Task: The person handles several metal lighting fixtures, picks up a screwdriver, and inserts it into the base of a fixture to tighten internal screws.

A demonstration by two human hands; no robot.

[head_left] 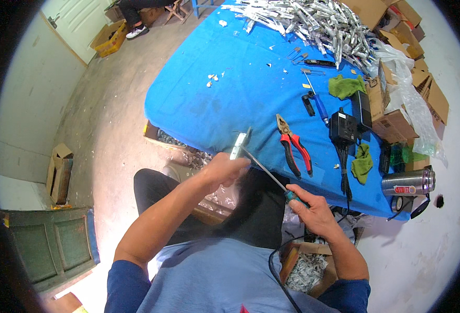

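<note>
My left hand (225,170) is closed around a small white and metal part (238,145), holding it up at the near edge of the blue-covered table (198,107). In my right hand (316,214) is a screwdriver (268,171), gripped by its teal handle. Its long shaft slants up to the left, and the tip meets or nearly meets the part beside my left fingers; exact contact is too small to tell. Red and black pliers (295,147) lie on the cloth just beyond my right hand.
Many white and silver pieces (319,26) are heaped at the far end. A blue-handled screwdriver (321,108), black power adapter (343,127), green rags (345,86) and steel flask (407,182) sit to the right. Cardboard boxes (389,125) line that side. A person's leg (132,14) shows at upper left.
</note>
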